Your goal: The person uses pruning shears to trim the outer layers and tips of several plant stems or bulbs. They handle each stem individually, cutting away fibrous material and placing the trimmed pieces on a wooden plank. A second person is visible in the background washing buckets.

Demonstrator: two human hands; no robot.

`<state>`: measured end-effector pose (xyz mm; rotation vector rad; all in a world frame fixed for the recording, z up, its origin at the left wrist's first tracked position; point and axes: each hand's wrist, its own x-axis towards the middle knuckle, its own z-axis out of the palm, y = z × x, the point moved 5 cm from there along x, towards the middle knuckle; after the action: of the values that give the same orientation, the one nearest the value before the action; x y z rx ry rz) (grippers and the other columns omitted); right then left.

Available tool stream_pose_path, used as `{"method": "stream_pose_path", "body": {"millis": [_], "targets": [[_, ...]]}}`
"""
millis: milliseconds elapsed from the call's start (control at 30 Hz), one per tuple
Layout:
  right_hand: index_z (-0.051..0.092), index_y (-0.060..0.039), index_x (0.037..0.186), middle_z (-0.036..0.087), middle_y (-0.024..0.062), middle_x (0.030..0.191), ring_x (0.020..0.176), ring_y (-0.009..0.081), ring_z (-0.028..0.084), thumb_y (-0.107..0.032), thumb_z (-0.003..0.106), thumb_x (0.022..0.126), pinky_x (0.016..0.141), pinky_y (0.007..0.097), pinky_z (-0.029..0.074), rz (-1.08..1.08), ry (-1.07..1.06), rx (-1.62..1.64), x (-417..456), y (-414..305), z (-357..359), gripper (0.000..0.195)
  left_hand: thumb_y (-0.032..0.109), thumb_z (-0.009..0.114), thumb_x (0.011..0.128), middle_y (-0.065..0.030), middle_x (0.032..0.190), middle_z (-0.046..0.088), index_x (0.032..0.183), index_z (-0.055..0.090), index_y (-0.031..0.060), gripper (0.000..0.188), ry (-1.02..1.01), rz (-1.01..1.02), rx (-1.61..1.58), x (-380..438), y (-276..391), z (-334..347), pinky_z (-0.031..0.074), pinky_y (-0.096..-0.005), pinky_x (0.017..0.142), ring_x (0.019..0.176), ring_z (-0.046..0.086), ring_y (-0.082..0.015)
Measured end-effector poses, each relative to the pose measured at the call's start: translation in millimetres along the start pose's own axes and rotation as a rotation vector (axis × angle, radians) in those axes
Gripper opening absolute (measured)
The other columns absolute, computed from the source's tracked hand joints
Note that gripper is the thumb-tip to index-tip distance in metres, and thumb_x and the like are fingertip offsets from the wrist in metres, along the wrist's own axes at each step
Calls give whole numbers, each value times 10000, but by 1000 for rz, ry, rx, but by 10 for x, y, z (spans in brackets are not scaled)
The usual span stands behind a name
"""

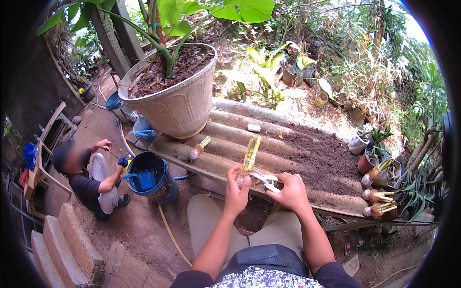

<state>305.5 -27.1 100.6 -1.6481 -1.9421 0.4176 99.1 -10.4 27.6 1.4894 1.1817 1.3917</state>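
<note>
My left hand [237, 190] holds the wrapped base of a bundle of cut green plant stems [251, 154], which stands upright with fibrous roots about its lower part. In my right hand [292, 190] is a pair of pruning shears [267, 181], their blades at the roots beside my left fingers. Both hands are over the near edge of a corrugated sheet bench [223, 167]. To the left on the sheet lies another stem bundle [200, 148] with a string-wrapped ball. Beyond my hands lies a small white roll [254, 127], probably string.
A large planter [173, 104] stands at the bench's left end. Dark soil [324, 154] is spread on the right, near several wrapped bundles [380, 196] and small pots [368, 161]. A person [90, 176] squats at the left beside a dark bucket [153, 180]; a hose [169, 230] crosses the ground.
</note>
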Motion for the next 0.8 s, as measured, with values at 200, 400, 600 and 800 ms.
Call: {"method": "stream_pose_path", "body": {"millis": [200,400,600,800], "targets": [[787,-25,1092,735,142,974,973,336,700,-416,842,729,974,449,488,16,-97,-64,-6,21,-3,536,345,604,1104,-302,1386,570,1497,372,-64,613,28,17,12,-2,4,8,420,-466,1155,1342,571,-377],[773,-34,1123,726,132,995,1011,315,696,-435,853,722,991,439,479,-13,-59,-69,-37,-36,-41,573,272,685,1046,-299,1437,535,1509,384,-47,638,28,-1,78,-25,149,-13,420,-467,1161,1359,555,-383],[772,-28,1098,725,132,1013,1026,309,693,-440,861,709,994,436,482,-30,-35,-119,-38,-137,-94,574,200,752,970,-285,1425,521,1526,377,-33,710,88,111,234,-84,155,37,420,-492,1153,1346,545,-407],[798,-40,1013,754,136,899,888,331,730,-449,857,707,928,440,526,-11,-49,-149,-55,-124,-76,514,151,746,965,-270,1414,504,1541,362,-20,713,125,138,268,-84,149,24,385,-511,1169,1347,505,-420]]}}
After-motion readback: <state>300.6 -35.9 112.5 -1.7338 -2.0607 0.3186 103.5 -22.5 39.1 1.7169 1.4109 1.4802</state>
